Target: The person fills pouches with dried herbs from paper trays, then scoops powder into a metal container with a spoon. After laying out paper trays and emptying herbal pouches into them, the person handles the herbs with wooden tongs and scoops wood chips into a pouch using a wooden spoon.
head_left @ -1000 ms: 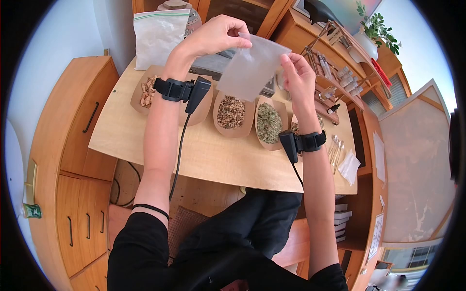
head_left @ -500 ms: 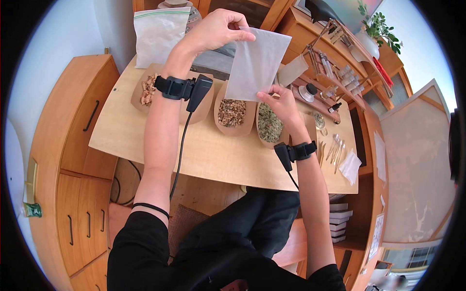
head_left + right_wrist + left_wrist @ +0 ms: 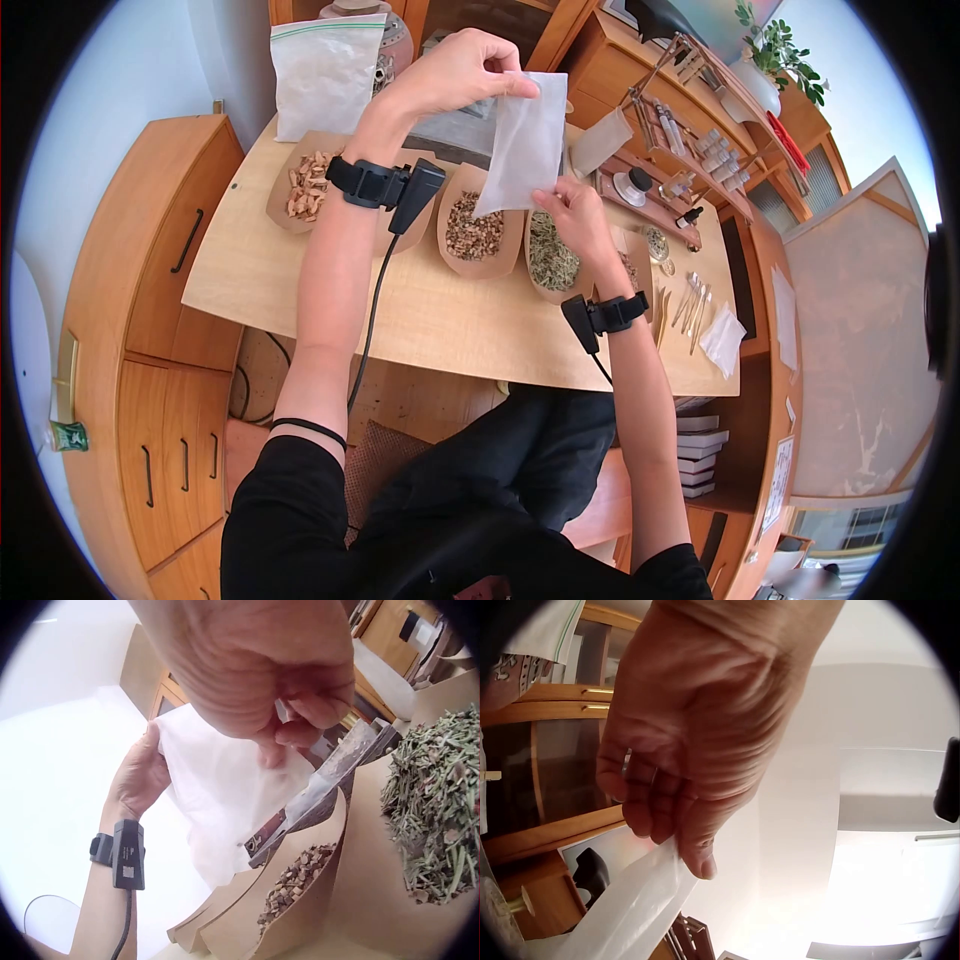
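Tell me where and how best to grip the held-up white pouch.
The pouch is probably best pinched at its free top right corner, from the right: it's thin, and the left hand holds its top left, the right hand its lower right.

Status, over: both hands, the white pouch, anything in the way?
Left hand pinches translucent white pouch near its top; right hand pinches near the bottom. Pouch held above wooden table. No visible obstruction between hands.

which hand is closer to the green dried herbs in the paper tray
Right. In the head view the right hand overlaps the upper end of the green herbs, at the lower edge of the pale pouch; the left hand is farther off, at its top.
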`<action>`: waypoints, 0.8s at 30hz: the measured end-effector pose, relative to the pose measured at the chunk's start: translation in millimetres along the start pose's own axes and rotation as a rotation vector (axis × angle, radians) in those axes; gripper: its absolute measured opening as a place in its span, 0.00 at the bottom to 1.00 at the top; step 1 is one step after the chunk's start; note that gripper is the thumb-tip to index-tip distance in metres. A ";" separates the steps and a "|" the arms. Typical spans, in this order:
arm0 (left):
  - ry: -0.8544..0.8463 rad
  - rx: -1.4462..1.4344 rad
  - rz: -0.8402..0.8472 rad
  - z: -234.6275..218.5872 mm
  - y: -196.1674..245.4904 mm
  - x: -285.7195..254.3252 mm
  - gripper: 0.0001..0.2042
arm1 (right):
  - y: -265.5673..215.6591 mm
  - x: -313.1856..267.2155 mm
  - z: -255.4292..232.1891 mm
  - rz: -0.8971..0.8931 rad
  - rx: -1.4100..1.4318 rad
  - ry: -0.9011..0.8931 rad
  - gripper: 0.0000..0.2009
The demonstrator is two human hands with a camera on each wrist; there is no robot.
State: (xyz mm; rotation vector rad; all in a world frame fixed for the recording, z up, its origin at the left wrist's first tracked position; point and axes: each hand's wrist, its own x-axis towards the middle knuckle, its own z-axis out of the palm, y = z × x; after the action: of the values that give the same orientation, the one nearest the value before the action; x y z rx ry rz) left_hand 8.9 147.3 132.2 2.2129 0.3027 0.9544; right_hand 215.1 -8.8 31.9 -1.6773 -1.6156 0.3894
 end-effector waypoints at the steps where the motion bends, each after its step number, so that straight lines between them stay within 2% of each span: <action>1: 0.009 -0.011 0.011 -0.8 0.0 -0.1 0.17 | 3.2 -0.3 1.2 -0.022 0.005 0.018 0.09; 3: -0.004 -0.024 0.022 -1.9 1.8 -0.4 0.16 | -2.0 -1.5 0.6 -0.043 0.010 0.036 0.09; 5: -0.016 -0.037 0.032 -1.0 3.3 -1.1 0.16 | -18.1 -3.6 -2.5 0.082 -0.056 0.023 0.11; 8: -0.028 -0.066 0.028 3.2 4.5 -1.1 0.14 | -24.3 -1.1 -0.4 0.147 -0.101 0.039 0.12; 12: -0.040 -0.049 0.013 1.2 4.6 -2.6 0.11 | -12.6 -1.4 3.7 0.132 -0.061 0.026 0.12; 14: -0.033 -0.044 0.024 0.6 2.7 -2.9 0.10 | -6.9 -2.7 4.5 0.059 -0.061 0.058 0.11; 17: -0.033 -0.076 0.040 1.7 3.1 -2.6 0.09 | -3.6 -1.3 5.8 0.071 0.008 0.081 0.10; 21: -0.048 -0.061 0.036 5.6 5.6 -1.3 0.09 | -24.7 -4.9 2.7 0.142 -0.045 0.056 0.09; 24: -0.042 -0.043 0.025 3.2 7.3 -2.5 0.09 | -14.2 -5.5 5.1 0.052 -0.036 0.079 0.09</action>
State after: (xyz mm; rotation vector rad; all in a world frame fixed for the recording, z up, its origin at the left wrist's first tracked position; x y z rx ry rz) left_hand 9.0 139.2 134.2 2.1991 0.2341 0.9179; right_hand 200.6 -13.7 36.9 -1.7432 -1.5325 0.3176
